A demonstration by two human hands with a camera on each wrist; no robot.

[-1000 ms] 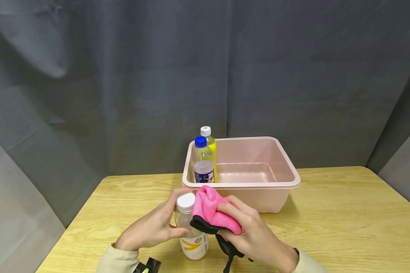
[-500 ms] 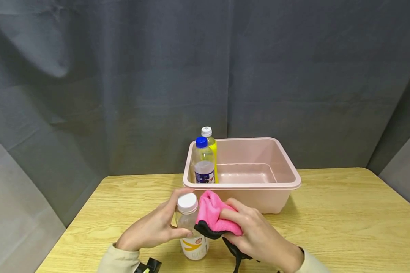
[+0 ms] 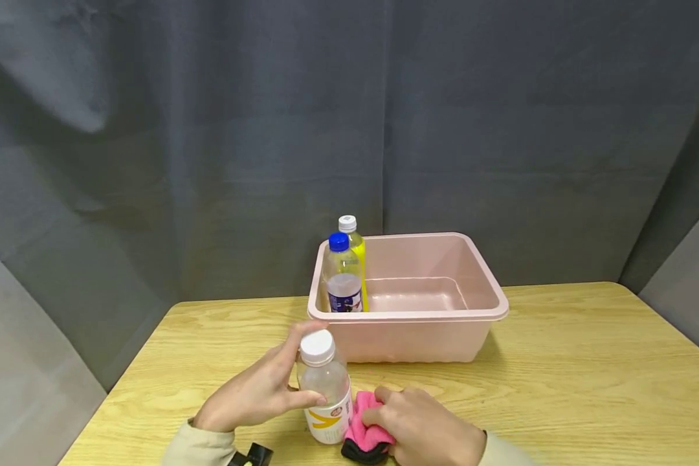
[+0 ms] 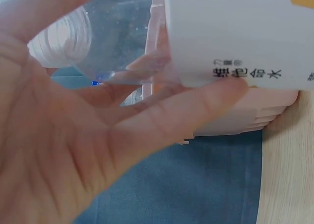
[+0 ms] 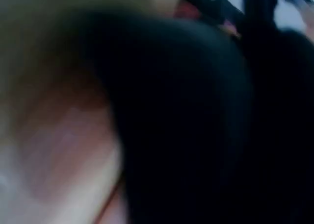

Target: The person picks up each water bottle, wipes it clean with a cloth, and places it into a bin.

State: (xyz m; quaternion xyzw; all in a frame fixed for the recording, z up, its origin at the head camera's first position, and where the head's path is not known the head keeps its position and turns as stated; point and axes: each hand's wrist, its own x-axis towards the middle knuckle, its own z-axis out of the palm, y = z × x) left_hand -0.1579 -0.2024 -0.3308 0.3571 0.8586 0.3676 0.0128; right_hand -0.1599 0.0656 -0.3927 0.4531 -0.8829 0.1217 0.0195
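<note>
My left hand (image 3: 262, 391) grips a clear plastic bottle (image 3: 326, 388) with a white cap and a white label marked in yellow. The bottle stands upright on the table in front of the basin. In the left wrist view the thumb lies along the bottle's label (image 4: 245, 42). My right hand (image 3: 425, 427) holds a bunched pink cloth (image 3: 364, 417) with a black edge against the lower right side of the bottle. The right wrist view is dark and blurred, mostly filled by black material (image 5: 181, 116).
Behind the hands stands a pale pink basin (image 3: 410, 340) on the wooden table (image 3: 571, 375). At its left end are a blue-capped bottle (image 3: 344, 285) and a white-capped yellow bottle (image 3: 358, 249). A grey curtain (image 3: 279, 142) hangs behind the table.
My right hand has lowered the pink cloth from beside the bottle's cap and shoulder to near its base. My left hand has kept its grip on the bottle, which stays in place.
</note>
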